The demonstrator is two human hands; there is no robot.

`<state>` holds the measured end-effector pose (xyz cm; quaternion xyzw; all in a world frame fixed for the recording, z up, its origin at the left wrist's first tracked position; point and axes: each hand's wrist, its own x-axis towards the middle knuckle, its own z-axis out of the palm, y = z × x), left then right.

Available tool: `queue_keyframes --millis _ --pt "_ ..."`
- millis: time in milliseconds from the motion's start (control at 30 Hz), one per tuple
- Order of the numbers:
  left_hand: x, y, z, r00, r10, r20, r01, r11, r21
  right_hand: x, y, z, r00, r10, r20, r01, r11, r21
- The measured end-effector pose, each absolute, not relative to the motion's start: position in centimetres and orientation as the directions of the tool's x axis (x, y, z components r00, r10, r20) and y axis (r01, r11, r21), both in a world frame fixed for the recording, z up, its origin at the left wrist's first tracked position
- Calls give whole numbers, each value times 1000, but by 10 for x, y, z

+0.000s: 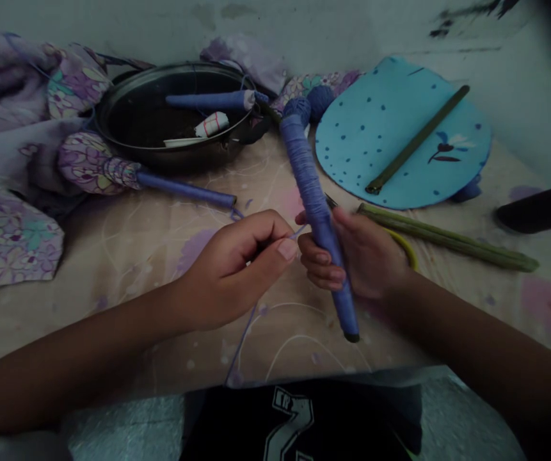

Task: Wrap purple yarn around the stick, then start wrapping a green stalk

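In the head view my right hand (352, 253) is closed around a stick wrapped in blue-purple yarn (306, 160). The stick tilts, its dark bare end low and near me, its thicker wrapped end pointing away. My left hand (244, 266), just left of it, pinches a thin strand of yarn (299, 232) that runs to the stick. More of this strand hangs below my left hand to the table's front edge. Behind my right hand a yellow handle (406, 248) shows in part, mostly hidden by the hand.
A dark pan (112, 137) at the back holds a yarn-wrapped stick (208, 101) and a small white bundle (212, 125). Another wrapped stick (186, 189) with floral cloth lies left. A blue oval board (352, 153) carries a green stalk (419, 137); another stalk (448, 237) lies before it.
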<state>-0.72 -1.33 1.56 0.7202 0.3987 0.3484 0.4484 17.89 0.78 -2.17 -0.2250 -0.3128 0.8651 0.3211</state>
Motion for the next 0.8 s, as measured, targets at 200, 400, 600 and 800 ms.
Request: queue_keyframes --millis 200,400,600,800 --pt "-5 -14 18 422 893 154 258 -281 924 177 5 -23 -685 702 -195 -425 -603 -675" --pt "-8 -14 18 525 837 157 214 -308 927 176 1 -26 -674 721 -161 -380 -525 -762" --pt "-8 -15 17 546 821 165 220 -331 918 174 -1 -27 -584 794 -166 -357 -435 -827" --pt "-6 -16 17 496 851 172 260 -334 906 174 -1 -25 -554 807 -204 -318 -432 -844"
